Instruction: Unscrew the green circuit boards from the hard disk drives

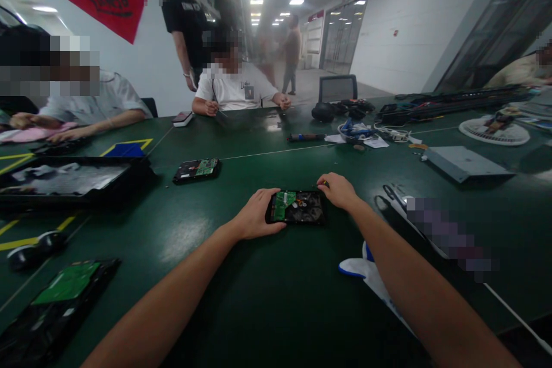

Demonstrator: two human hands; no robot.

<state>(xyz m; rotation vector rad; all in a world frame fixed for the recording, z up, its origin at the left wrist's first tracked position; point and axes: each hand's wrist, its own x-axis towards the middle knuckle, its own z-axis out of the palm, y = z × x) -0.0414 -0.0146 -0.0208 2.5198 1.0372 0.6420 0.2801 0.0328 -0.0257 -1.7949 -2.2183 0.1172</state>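
A black hard drive [308, 207] with a green circuit board lies on the table in front of me, circuit side up. My left hand [255, 214] is closed around its left end, thumb on the near edge and fingers on the far edge. Close to the drive's far right corner is my right hand [338, 190], fingers pinched on a small thin tool [325, 183] with a yellow part; most of it is hidden by the fingers. Beyond and to the left rests a second hard drive [197, 169]. A third hard drive [64, 299] lies at the near left.
On the green table [276, 287] are a black tray [73, 181], a white-and-blue glove [366, 270] under my right forearm, a grey metal casing [468, 162], a white fan grille [494, 129] and cables [394, 133]. Several people sit or stand around the table and beyond.
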